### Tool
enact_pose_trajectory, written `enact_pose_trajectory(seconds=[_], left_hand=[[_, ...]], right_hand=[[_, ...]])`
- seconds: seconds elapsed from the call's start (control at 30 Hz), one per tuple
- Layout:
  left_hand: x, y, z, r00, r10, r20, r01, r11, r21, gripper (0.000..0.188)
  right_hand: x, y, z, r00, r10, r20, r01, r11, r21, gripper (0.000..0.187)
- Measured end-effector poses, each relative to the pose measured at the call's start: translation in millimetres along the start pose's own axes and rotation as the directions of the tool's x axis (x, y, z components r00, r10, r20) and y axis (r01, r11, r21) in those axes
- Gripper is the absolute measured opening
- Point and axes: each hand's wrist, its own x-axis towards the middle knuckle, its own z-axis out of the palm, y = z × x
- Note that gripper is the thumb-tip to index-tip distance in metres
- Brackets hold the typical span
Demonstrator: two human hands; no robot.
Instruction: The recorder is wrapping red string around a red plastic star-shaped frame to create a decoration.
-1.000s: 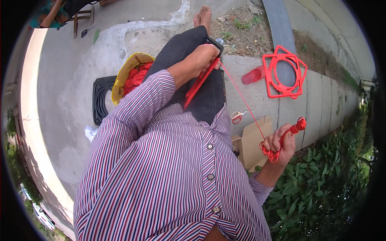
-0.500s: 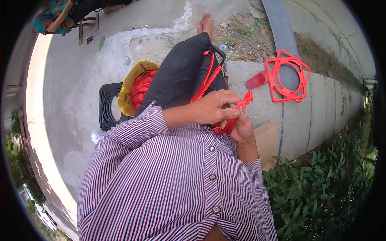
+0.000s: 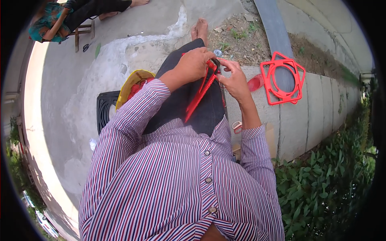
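On my lap lies a black frame, its long edge wrapped in red cord. My left hand is closed at the far corner, its fingertips pinching the cord there. From the right, my right hand grips the same corner, thumb and fingers on either side of the black edge. A thin red strand runs by the fingertips of both hands. The fingers of my left hand partly hide the corner.
Left of my legs stands a yellow container of red cord beside stacked black frames. To the right are scissors, a red cup-like container and red frames. Another person sits at the far left. Leafy bushes border the right.
Both hands have moved forward from near my waist to the frame's far corner. The bundle of red cord they held is out of sight. Scissors now show at the right.
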Motion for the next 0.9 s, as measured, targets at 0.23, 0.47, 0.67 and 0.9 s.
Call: enact_pose_trajectory(seconds=[0.23, 0.47, 0.67, 0.9], left_hand=[[-19.9, 7.7, 14.9, 0.973, -0.029, -0.227, -0.031, 0.966, -0.258, 0.03], [-36.5, 20.8, 26.4, 0.947, -0.294, 0.127, 0.301, 0.68, -0.669, 0.028], [-33.8, 15.8, 36.0, 0.954, -0.27, 0.13, 0.277, 0.627, -0.728, 0.038], [-33.2, 9.5, 33.4, 0.947, -0.282, 0.157, 0.283, 0.493, -0.823, 0.043]], right_hand=[[-26.5, -25.1, -15.2, 0.967, -0.12, -0.224, 0.076, 0.978, -0.195, 0.021], [-98.6, -105.3, -38.6, 0.94, -0.276, 0.201, 0.042, 0.678, 0.734, 0.025], [-131.8, -171.8, -19.6, 0.779, -0.444, 0.443, -0.382, 0.224, 0.897, 0.026], [-111.0, -144.3, -135.9, 0.914, -0.202, -0.351, 0.382, 0.144, 0.913, 0.03]])
